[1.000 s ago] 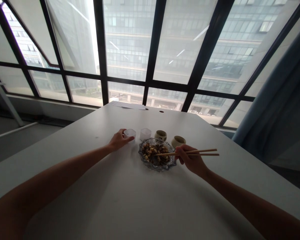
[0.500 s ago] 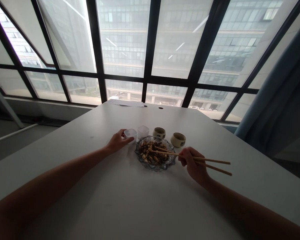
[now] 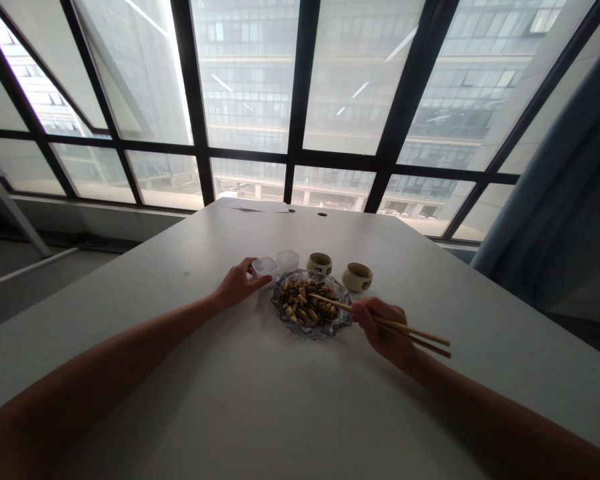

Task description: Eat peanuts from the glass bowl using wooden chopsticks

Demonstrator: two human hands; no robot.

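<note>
A glass dish [image 3: 343,325] full of mixed nuts and seeds sits in the middle of the white table [image 3: 260,407]. My right hand [image 3: 383,330] is closed on a pair of wooden chopsticks [image 3: 420,333], whose tips reach into the dish. My left hand [image 3: 237,285] wraps around a small clear plastic cup [image 3: 265,267] just left of the dish. A second clear cup [image 3: 287,260] stands beside it.
Two small beige ceramic cups [image 3: 319,263] [image 3: 357,277] stand behind the dish. Papers [image 3: 255,206] lie at the table's far edge by the large windows. A blue curtain [image 3: 565,200] hangs at the right.
My right hand has swung the chopsticks so their back ends point lower right, with the tips still in the dish. The left hand has stayed on the cup.
</note>
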